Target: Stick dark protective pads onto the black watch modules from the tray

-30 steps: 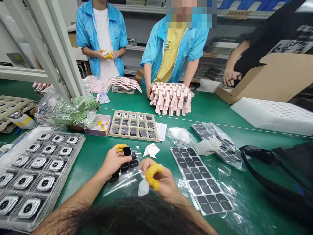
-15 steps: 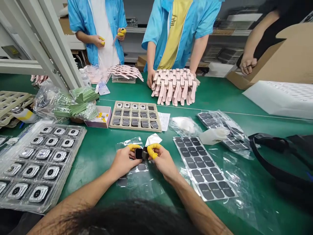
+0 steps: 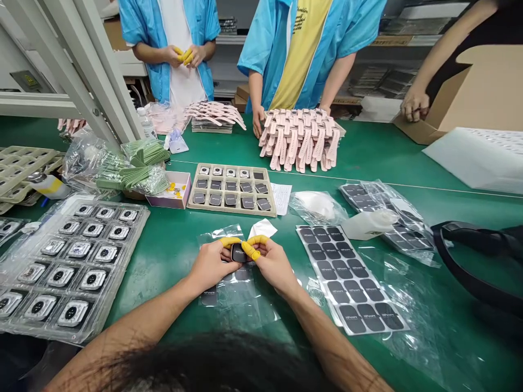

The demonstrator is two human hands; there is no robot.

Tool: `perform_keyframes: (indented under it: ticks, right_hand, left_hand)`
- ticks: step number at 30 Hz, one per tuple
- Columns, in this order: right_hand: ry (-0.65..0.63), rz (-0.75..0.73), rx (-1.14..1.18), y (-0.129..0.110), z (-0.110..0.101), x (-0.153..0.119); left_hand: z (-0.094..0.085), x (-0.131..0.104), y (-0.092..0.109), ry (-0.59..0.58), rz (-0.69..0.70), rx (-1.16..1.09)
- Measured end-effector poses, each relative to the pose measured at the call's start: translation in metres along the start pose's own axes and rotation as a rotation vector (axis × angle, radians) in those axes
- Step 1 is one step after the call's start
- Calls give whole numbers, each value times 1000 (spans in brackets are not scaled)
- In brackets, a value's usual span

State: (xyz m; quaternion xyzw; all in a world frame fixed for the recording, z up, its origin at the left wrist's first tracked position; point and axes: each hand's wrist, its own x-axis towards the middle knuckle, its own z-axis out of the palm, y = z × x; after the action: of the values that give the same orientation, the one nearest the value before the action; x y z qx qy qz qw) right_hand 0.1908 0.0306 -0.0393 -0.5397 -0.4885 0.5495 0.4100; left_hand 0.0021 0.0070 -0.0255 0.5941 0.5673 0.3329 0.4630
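Between my two hands is a small dark square watch face (image 3: 238,253) with pale lettering on it. My left hand (image 3: 212,263) grips its left side, a yellow cover on one finger. On its right side, my right hand (image 3: 272,261) pinches the edge, with yellow covers on thumb and finger. Clear plastic bags (image 3: 245,299) with dark square pieces lie under the hands. A white wipe (image 3: 262,228) is just beyond them. Right of my right hand lies a sheet of dark square stickers (image 3: 341,269).
A tray of watch bodies (image 3: 92,230) stands at left, a beige compartment tray (image 3: 232,213) ahead. Near it are a small box of yellow covers (image 3: 188,191), green straps (image 3: 139,177) and a white bottle (image 3: 370,223). Two people in blue stand opposite; pink straps (image 3: 302,136) lie before one.
The dark lettered piece in my right hand has moved left onto the watch face, and my hands have come together. The view has shifted slightly. A person's hands opposite have come together.
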Motion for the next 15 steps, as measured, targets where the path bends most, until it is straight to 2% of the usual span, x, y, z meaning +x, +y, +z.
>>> perform_keyframes:
  ticks: [15]
  right_hand:
    - [15,17,-7,7,2,3]
  left_hand:
    - [1,1,-1,5,10,-10]
